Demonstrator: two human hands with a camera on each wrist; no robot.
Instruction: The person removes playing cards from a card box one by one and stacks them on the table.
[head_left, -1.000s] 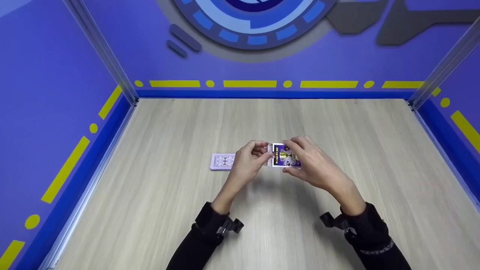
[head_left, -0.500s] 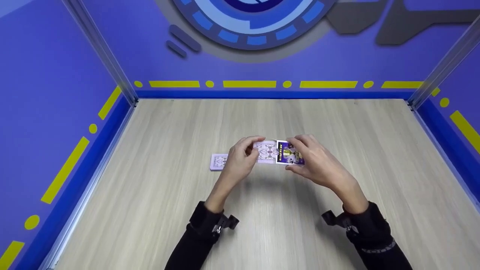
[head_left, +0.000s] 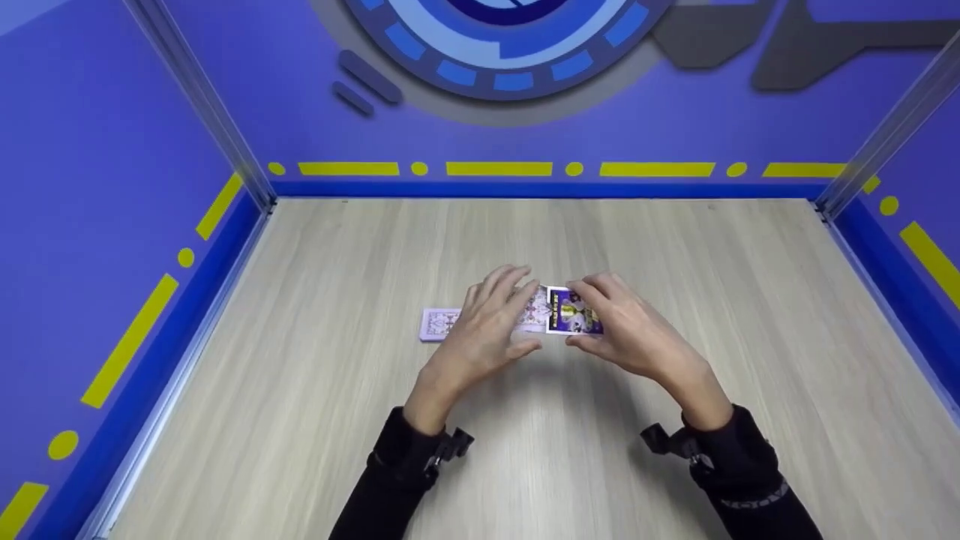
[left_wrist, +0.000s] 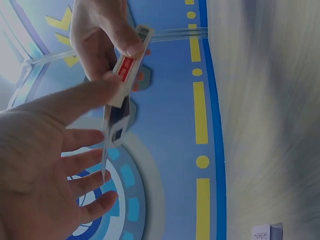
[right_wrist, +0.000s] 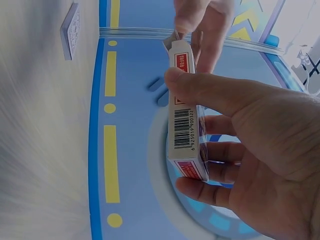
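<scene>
My right hand (head_left: 637, 326) grips a purple-and-white playing card box (head_left: 574, 311), thumb on its narrow side and fingers on the opposite one. From the box's left end sticks a playing card (head_left: 534, 313) with a patterned pale back; whether others lie under it I cannot tell. My left hand (head_left: 484, 326) is spread around this card, fingertips at its far edge and thumb lower at the near side. In the left wrist view the fingers stretch out behind the card's thin edge. A deck of cards (head_left: 439, 324) lies on the table, partly hidden by my left hand.
The light wooden table (head_left: 675, 450) is bounded by a blue back wall (head_left: 510, 135) and side walls (head_left: 90, 187) with yellow markings. Metal posts stand at the back corners. Both wrists carry black straps with small cameras.
My left hand pinched at the box's open end, then drew the patterned card partly out leftward. Now its fingers have spread. My right hand has kept its grip on the box, barely moving.
</scene>
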